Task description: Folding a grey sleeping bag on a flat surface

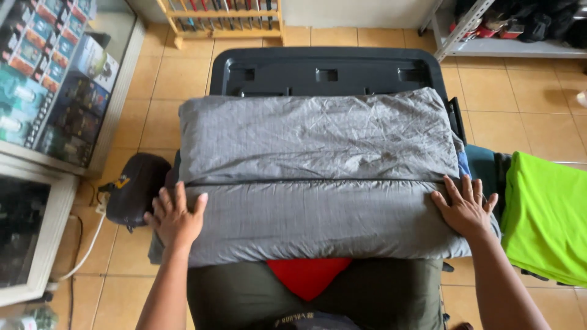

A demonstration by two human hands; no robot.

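Note:
A grey folded fabric (318,171), creased and laid in two long folds, lies across a dark plastic surface (327,70). My left hand (174,217) presses flat on the fabric's near left end, fingers spread. My right hand (466,206) presses flat on its near right end, fingers apart too. Neither hand grips anything. Under the near edge of the fabric a red cloth (309,275) peeks out over an olive green cloth (318,299).
A bright green cloth (547,214) lies at the right. A dark pouch (134,186) with a cord sits on the tiled floor at the left, next to a glass display case (55,79). A wooden rack (223,18) and a metal shelf (513,36) stand at the back.

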